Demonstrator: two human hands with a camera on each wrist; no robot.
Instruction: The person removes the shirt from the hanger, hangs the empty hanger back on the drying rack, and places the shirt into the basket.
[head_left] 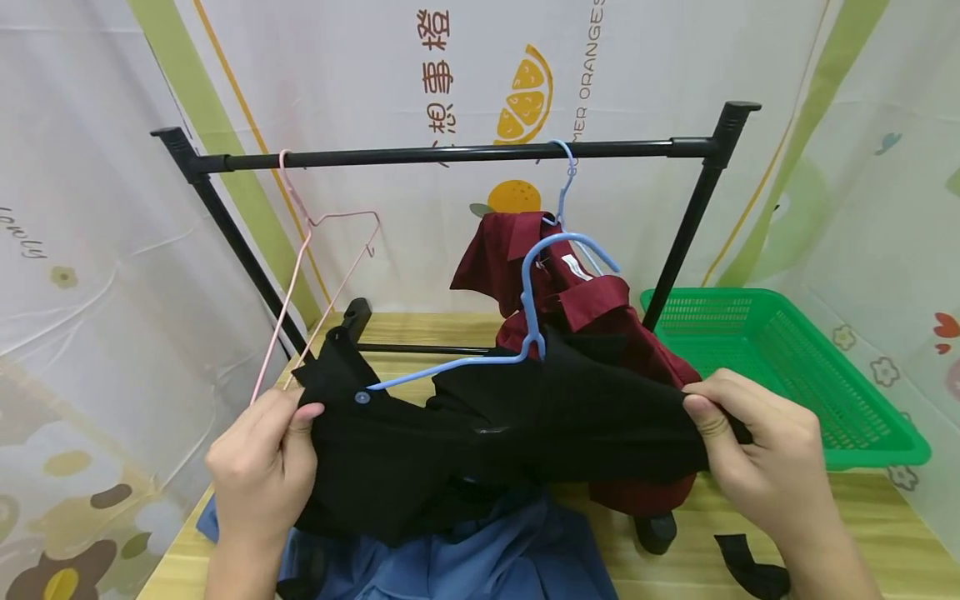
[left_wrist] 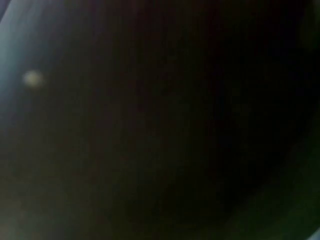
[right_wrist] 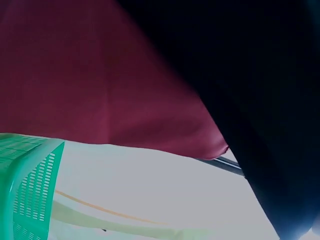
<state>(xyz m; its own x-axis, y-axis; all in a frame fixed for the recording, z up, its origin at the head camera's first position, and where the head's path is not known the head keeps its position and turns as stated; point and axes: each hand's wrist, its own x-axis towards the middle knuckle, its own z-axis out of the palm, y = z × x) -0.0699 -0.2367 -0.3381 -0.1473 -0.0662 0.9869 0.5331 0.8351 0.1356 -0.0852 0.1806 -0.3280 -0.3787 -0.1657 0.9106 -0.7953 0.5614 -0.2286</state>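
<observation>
A black shirt [head_left: 585, 417] with a small button is stretched between my two hands. My left hand [head_left: 258, 458] pinches its edge near the collar, while my right hand [head_left: 757, 450] pinches the other side between thumb and fingers. A blue hanger [head_left: 529, 300] sits at the neck opening, hook upward, one arm lying exposed toward the button and the other hidden by the black cloth. Behind it a maroon shirt [head_left: 600, 302] hangs on another blue hanger [head_left: 567, 179]. Dark, blurred cloth fills the left wrist view. In the right wrist view, black fabric [right_wrist: 250, 85] overlaps maroon fabric [right_wrist: 100, 75].
A black rack [head_left: 450, 155] spans the back, with a pink hanger [head_left: 307, 229] at its left. On the right stands a green basket [head_left: 885, 454]. Blue clothing [head_left: 480, 558] lies at the front of the wooden table, and a black strip [head_left: 750, 571] lies front right.
</observation>
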